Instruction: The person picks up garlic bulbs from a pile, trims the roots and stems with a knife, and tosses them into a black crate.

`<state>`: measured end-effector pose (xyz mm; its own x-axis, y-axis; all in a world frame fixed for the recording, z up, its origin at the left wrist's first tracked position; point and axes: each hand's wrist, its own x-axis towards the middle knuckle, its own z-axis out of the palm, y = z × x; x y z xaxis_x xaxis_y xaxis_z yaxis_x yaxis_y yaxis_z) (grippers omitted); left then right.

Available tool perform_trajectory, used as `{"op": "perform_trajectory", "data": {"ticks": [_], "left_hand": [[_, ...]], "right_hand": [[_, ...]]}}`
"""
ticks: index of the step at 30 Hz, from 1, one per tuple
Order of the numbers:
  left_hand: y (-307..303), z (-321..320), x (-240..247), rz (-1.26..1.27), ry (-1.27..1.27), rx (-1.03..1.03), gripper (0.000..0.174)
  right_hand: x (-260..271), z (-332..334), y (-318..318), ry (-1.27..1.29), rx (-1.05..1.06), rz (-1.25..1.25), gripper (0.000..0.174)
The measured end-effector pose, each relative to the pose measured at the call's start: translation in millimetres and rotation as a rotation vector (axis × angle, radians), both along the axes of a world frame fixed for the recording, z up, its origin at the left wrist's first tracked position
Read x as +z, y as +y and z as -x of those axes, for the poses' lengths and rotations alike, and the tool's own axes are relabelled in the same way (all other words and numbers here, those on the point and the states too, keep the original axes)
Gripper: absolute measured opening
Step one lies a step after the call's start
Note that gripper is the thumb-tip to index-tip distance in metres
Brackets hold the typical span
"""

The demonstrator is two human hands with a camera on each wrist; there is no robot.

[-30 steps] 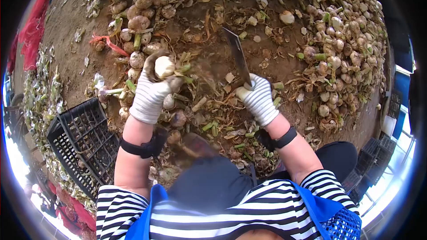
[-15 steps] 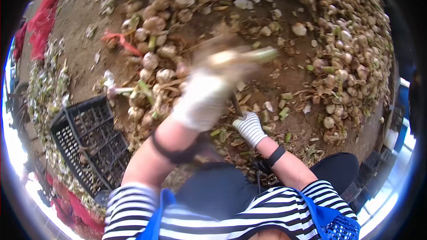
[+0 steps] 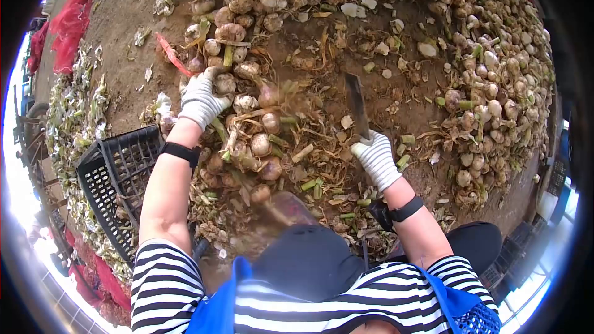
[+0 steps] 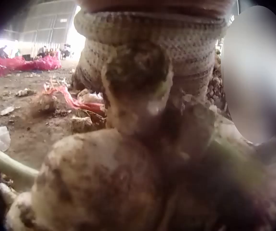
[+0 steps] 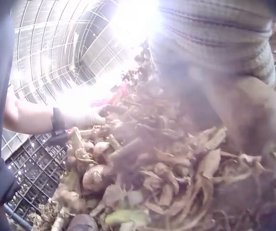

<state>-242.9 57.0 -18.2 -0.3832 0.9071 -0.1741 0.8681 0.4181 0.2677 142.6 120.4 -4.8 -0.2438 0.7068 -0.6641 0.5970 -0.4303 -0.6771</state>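
My left hand (image 3: 203,102), in a white knitted glove with soiled fingertips, reaches into the pile of garlic on the ground. Its thumb and fingers lie about a garlic bulb (image 3: 226,83); whether they grip it I cannot tell. A dirt-streaked bulb (image 4: 94,178) fills the lower left wrist view, close below the glove. In front of my body, my right hand (image 3: 376,158), in a striped white glove, grips a knife (image 3: 357,102) by its handle, its broad dark blade pointing forward. The right wrist view shows this glove (image 5: 224,38) over leaf scraps; the knife is hardly visible there.
A black plastic crate (image 3: 111,176) lies tilted beside my left forearm. A large heap of garlic (image 3: 501,99) covers the right side. Cut stems (image 3: 312,187) and dry leaves litter the soil between my hands. Red netting (image 3: 77,21) lies far left; a red strip (image 3: 170,54) is near my left hand.
My left hand carried a garlic bulb right, across toward the knife, and is now back left among the bulbs without it. My right hand stays low in the middle, still holding the knife.
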Motion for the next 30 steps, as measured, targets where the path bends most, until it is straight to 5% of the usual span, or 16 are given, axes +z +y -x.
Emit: {"op": "perform_trajectory", "data": {"ticks": [1, 3, 5, 7, 9, 12, 13, 15, 17, 19, 23, 24, 25, 28, 30], "left_hand": [[-1, 5, -14, -0.02, -0.177, 0.093, 0.069], [2, 3, -31, -0.335, -1.358, 0.573, 0.053], [6, -16, 1, -0.388, -2.056, 0.946, 0.058], [-7, -55, 34, -0.498, -1.176, 0.106, 0.053], [-2, -93, 76, -0.495, -1.467, 0.194, 0.06], [-6, -119, 87, -0.378, -1.822, 0.277, 0.077], [-8, -127, 91, -0.333, -1.844, 0.338, 0.064], [4, -128, 95, -0.519, -0.123, -0.703, 0.053], [4, -139, 81, -0.442, -0.297, -0.652, 0.049], [-6, -151, 68, -0.372, -1.201, 0.042, 0.052], [-4, -163, 93, -0.317, -0.958, -0.034, 0.044], [-7, -162, 71, -0.216, -1.803, 0.458, 0.033], [-14, -161, 56, -0.213, -1.802, 0.457, 0.033], [-31, -164, 47, -0.469, -0.247, -0.613, 0.025], [-30, -174, 74, -0.536, -0.488, -0.445, 0.032]], "right_hand": [[13, 9, 3, 0.016, 0.036, -0.001, 0.035], [39, 20, 10, 0.039, 0.132, -0.116, 0.028], [48, 24, 17, -0.014, 0.25, -0.215, 0.024], [61, 30, 20, -0.07, 0.382, -0.301, 0.02], [78, 43, 23, -0.201, 0.628, -0.598, 0.016], [88, 46, 25, -0.21, 0.733, -0.639, 0.012], [89, 44, 24, -0.21, 0.769, -0.669, 0.013], [89, 41, 22, -0.229, 0.793, -0.66, 0.017], [92, 41, 20, -0.235, 0.848, -0.726, 0.019], [97, 45, 18, -0.233, 0.874, -0.718, 0.02], [105, 54, 12, -0.19, 0.901, -0.694, 0.02], [104, 56, 11, -0.162, 0.905, -0.678, 0.021], [104, 57, 11, -0.134, 0.909, -0.662, 0.021], [81, 46, 8, -0.163, 0.881, -0.687, 0.02], [68, 36, 15, -0.422, 0.799, -0.499, 0.023]]}}
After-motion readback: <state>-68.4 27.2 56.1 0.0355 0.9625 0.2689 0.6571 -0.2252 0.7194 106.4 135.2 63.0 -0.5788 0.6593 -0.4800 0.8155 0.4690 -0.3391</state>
